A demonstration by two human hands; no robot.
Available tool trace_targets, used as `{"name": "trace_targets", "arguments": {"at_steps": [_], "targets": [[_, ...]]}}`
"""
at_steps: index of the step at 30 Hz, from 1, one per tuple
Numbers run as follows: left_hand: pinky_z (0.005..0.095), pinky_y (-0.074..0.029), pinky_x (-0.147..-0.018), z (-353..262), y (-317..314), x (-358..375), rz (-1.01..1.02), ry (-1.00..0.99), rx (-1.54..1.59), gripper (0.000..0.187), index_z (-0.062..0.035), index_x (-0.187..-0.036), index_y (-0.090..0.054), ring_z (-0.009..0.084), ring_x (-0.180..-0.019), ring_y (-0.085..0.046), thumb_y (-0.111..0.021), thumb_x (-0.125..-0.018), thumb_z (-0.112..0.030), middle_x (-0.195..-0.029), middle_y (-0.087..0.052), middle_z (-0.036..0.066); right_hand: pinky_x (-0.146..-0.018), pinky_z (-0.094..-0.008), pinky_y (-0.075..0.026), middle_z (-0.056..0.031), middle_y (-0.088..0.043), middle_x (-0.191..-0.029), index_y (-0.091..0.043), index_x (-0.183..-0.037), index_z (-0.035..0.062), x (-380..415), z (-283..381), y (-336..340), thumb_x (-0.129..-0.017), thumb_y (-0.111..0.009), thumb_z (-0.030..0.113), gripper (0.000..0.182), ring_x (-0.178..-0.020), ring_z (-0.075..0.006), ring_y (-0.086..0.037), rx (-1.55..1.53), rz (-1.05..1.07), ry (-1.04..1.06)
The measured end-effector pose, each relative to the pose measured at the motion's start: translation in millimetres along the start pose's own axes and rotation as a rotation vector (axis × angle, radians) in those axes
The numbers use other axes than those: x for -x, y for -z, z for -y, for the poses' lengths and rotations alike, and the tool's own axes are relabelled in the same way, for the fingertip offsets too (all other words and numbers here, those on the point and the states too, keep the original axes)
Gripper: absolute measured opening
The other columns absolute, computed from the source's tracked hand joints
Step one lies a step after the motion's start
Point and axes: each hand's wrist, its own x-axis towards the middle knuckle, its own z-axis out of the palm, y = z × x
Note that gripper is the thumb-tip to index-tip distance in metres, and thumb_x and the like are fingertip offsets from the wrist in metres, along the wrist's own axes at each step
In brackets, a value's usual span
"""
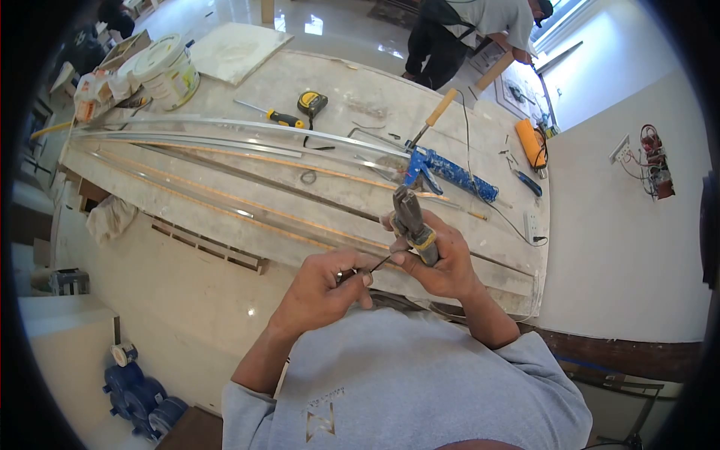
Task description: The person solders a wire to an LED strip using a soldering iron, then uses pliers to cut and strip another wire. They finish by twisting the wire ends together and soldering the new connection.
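Note:
My right hand [448, 264] is wrapped round a worn grey pair of pliers [409, 214] with yellow on the handles, jaws pointing up and away from me. Pinched in my left hand [319, 291] is a thin dark wire [382, 263], which runs to the fingertips of my right hand. Both hands are close together in front of my chest, over the near edge of the workbench. Just beyond the pliers lies a blue caulking gun [457, 174]. Long thin metal strips [247, 210], some edged in orange, stretch leftward across the bench.
On the dusty workbench [360, 97] lie a tape measure [312, 103], a screwdriver [283, 118], a wooden-handled tool [441, 109], an orange power tool [531, 142] and a utility knife [527, 182]. A white bucket [169, 75] stands far left. Another person [480, 30] bends over beyond the bench.

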Motion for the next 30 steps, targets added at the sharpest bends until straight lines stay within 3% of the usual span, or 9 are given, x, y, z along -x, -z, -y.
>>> {"name": "trace_targets", "arguments": {"at_steps": [3,5,7,11,16,24,26,30], "targets": [[0.0233,-0.051,-0.062,4,-1,-1,0.006,0.002,-0.011,0.023,0.0033,-0.112,-0.067,0.0112,-0.072,-0.067,-0.056,-0.092,0.002,-0.086,-0.067,0.006,-0.087,-0.0356,-0.05,-0.0166,-0.062,-0.117,-0.065,-0.111,0.0009,3,0,-3,-0.082,-0.073,0.008,0.031,-0.102,-0.0298,-0.065,-0.026,0.0,0.058],[0.0234,-0.052,-0.063,4,-2,-3,0.009,-0.02,-0.024,0.022,0.003,-0.112,-0.067,0.0108,-0.073,-0.067,-0.057,-0.093,0.0,-0.086,-0.067,0.006,-0.085,-0.0344,-0.053,-0.0127,-0.067,-0.11,-0.062,-0.115,-0.0027,3,8,-5,-0.084,-0.074,0.01,0.035,-0.095,-0.0226,-0.067,-0.04,-0.017,-0.028],[0.024,-0.051,-0.065,0,-1,-6,0.035,0.081,0.042,0.018,0.0026,-0.108,-0.067,0.0098,-0.076,-0.064,-0.057,-0.095,-0.006,-0.084,-0.068,0.004,-0.084,-0.0343,-0.053,-0.0124,-0.067,-0.109,-0.061,-0.117,-0.0026,5,8,-6,-0.085,-0.073,0.011,0.037,-0.093,-0.0222,-0.067,-0.028,-0.003,-0.048],[0.0241,-0.049,-0.067,8,5,-15,0.08,0.045,-0.033,0.016,0.0025,-0.101,-0.068,0.0087,-0.077,-0.063,-0.059,-0.095,-0.01,-0.083,-0.068,0.003,-0.083,-0.0343,-0.052,-0.0126,-0.067,-0.108,-0.06,-0.119,-0.0031,6,4,-7,-0.086,-0.073,0.011,0.039,-0.091,-0.0222,-0.067,0.021,0.003,-0.034],[0.0251,-0.047,-0.068,8,1,-19,-0.07,-0.055,-0.28,0.009,-0.0004,-0.085,-0.071,0.008,-0.074,-0.061,-0.065,-0.088,-0.007,-0.079,-0.07,0.004,-0.086,-0.0349,-0.052,-0.0136,-0.068,-0.109,-0.06,-0.116,-0.0032,9,-5,-13,-0.087,-0.071,0.011,0.034,-0.096,-0.0234,-0.067,0.076,-0.019,-0.06],[0.029,-0.048,-0.069,14,2,-22,-0.281,-0.223,-0.552,0.003,-0.0024,-0.081,-0.072,0.0171,-0.075,-0.064,-0.071,-0.078,-0.001,-0.077,-0.069,0.009,-0.09,-0.0351,-0.051,-0.014,-0.068,-0.112,-0.06,-0.113,-0.0031,2,-7,-25,-0.089,-0.07,0.013,0.03,-0.1,-0.0225,-0.066,0.044,-0.038,-0.109],[0.0297,-0.049,-0.069,15,3,-22,-0.321,-0.268,-0.581,0.005,-0.0027,-0.08,-0.072,0.018,-0.076,-0.064,-0.072,-0.076,0.0,-0.077,-0.069,0.008,-0.086,-0.0391,-0.051,-0.0209,-0.065,-0.113,-0.063,-0.112,-0.0031,-1,-9,-31,-0.086,-0.072,0.019,0.035,-0.098,-0.0375,-0.065,-0.049,-0.097,-0.109],[0.0303,-0.051,-0.072,17,4,-20,-0.419,-0.297,-0.504,0.01,-0.0021,-0.08,-0.073,0.0182,-0.078,-0.065,-0.075,-0.072,0.004,-0.078,-0.07,0.008,-0.089,-0.0373,-0.05,-0.0189,-0.066,-0.114,-0.064,-0.112,-0.0024,-4,-10,-36,-0.086,-0.073,0.019,0.035,-0.101,-0.0327,-0.066,-0.099,-0.09,-0.174]]}}
